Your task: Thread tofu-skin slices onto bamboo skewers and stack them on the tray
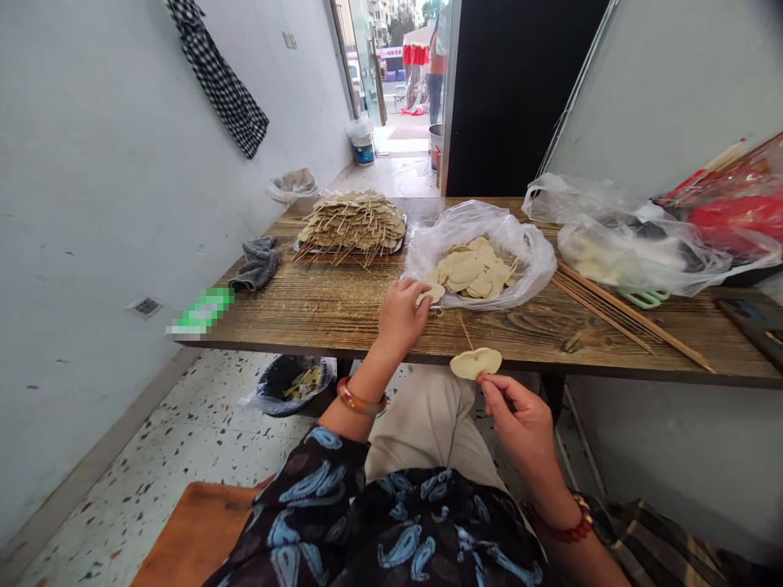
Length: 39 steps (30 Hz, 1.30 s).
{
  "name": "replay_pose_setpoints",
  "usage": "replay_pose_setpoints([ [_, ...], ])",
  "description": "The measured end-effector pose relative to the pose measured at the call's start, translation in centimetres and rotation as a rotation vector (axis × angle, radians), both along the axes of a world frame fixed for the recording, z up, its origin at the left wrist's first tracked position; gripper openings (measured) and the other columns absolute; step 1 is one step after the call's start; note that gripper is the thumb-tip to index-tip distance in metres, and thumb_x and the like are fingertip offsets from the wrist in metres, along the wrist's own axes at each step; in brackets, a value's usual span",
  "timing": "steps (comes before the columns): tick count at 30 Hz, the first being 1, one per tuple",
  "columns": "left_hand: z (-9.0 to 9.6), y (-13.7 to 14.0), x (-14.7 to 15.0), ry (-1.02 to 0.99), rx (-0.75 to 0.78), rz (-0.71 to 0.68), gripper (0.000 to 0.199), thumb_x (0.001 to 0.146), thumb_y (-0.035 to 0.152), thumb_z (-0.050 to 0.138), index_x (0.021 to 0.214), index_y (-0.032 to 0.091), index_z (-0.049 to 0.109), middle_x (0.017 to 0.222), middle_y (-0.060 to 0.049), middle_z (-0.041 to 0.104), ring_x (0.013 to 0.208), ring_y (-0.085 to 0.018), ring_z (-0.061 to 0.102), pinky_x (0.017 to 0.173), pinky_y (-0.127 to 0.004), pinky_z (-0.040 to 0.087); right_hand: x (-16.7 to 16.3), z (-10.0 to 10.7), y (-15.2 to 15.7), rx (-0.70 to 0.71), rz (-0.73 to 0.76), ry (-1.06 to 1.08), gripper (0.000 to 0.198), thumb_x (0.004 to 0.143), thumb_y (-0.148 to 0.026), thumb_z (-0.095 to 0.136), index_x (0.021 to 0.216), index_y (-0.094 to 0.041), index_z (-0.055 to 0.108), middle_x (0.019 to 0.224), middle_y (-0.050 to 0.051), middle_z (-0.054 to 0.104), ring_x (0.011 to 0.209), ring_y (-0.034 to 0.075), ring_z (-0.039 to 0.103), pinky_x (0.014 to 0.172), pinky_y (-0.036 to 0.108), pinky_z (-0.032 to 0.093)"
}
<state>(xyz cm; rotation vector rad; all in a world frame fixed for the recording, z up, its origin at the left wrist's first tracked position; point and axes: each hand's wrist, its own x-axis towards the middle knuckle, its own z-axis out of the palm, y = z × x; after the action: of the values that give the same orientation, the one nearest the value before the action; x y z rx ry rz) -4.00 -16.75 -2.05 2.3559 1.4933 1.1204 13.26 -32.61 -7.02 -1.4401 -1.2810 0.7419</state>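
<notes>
My left hand (402,316) is at the near edge of a clear plastic bag (538,257), its fingers closed on a thin pale slice (436,293). A heap of similar oval slices (474,269) lies inside the bag. In front of the table edge, my right hand (519,416) pinches a thin wooden skewer (466,333) that carries a pale, flat slice (475,364); the skewer's far end points up and away from me. Behind my left hand, a tray holds a tall pile of skewered slices (355,224).
Loose bamboo skewers (612,314) lie right of the bag, by green scissor handles (645,298). More plastic bags (642,236) and a phone (749,326) are farther right. A grey cloth (257,262) rests on the left end. Below the table stands a lined bin (297,383).
</notes>
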Motion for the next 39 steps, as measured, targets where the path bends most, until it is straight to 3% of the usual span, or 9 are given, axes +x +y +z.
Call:
replay_pose_setpoints([
  [5,-1.6,2.0,0.0,0.268,-0.07,-0.026,0.015,0.076,0.027,0.066,0.087,0.018,0.068,0.096,-0.011,0.063,0.092,-0.026,0.052,0.085,-0.039,0.04,0.2,0.0,-0.1,0.004,0.012,-0.01,0.027,0.088,-0.038,0.055,0.088,-0.018,0.072,0.062,0.001,0.063,0.055,0.013,0.054,0.052,0.023,0.043],
  [10,-2.8,2.5,-0.1,0.214,-0.09,-0.037,0.01,0.076,0.017,0.061,0.084,0.017,0.067,0.094,-0.011,0.063,0.092,-0.024,0.054,0.085,-0.038,0.041,0.5,0.0,-0.2,0.006,0.004,-0.006,0.026,0.087,-0.038,0.055,0.088,-0.018,0.072,0.067,0.001,0.065,0.055,0.013,0.055,0.053,0.023,0.043],
  [15,-2.8,3.2,-0.9,-0.041,-0.181,-0.083,0.011,0.074,0.014,0.058,0.074,0.016,0.069,0.082,-0.007,0.065,0.083,-0.02,0.057,0.081,-0.033,0.043,0.5,0.0,-0.3,0.003,0.01,-0.008,0.028,0.087,-0.039,0.055,0.088,-0.018,0.073,0.062,0.001,0.063,0.056,0.014,0.057,0.051,0.023,0.044],
  [21,-1.8,2.3,-1.5,-0.758,-0.471,-0.082,0.018,0.069,0.031,0.067,0.074,0.013,0.068,0.067,0.0,0.062,0.06,-0.009,0.051,0.057,-0.021,0.04,0.3,0.3,-0.4,0.003,0.02,0.017,0.027,0.087,-0.038,0.055,0.087,-0.018,0.073,0.056,0.0,0.059,0.055,0.015,0.058,0.049,0.022,0.044],
  [25,-0.9,0.3,-0.8,-1.085,-0.604,-0.153,0.023,0.066,0.033,0.071,0.074,0.014,0.059,0.069,0.001,0.061,0.058,-0.008,0.055,0.051,-0.019,0.042,0.1,0.6,-0.4,0.011,0.036,0.001,0.026,0.087,-0.038,0.055,0.086,-0.018,0.073,0.061,0.001,0.062,0.058,0.015,0.059,0.051,0.023,0.045],
  [31,-0.7,-2.8,0.5,-1.219,-0.796,-0.272,0.034,0.064,0.032,0.075,0.089,0.014,0.059,0.078,-0.003,0.067,0.061,-0.012,0.064,0.051,-0.02,0.048,-0.3,0.6,-0.6,0.009,0.093,-0.029,0.027,0.087,-0.038,0.054,0.088,-0.02,0.073,0.068,0.003,0.067,0.06,0.016,0.06,0.052,0.023,0.046],
  [39,-0.5,-4.1,0.7,-1.263,-0.734,-0.241,0.033,0.061,0.028,0.078,0.086,0.013,0.062,0.079,-0.003,0.069,0.065,-0.011,0.063,0.059,-0.023,0.053,-0.7,0.5,-0.5,-0.002,0.121,-0.085,0.025,0.088,-0.036,0.054,0.091,-0.02,0.073,0.067,0.002,0.066,0.062,0.016,0.061,0.053,0.023,0.047],
])
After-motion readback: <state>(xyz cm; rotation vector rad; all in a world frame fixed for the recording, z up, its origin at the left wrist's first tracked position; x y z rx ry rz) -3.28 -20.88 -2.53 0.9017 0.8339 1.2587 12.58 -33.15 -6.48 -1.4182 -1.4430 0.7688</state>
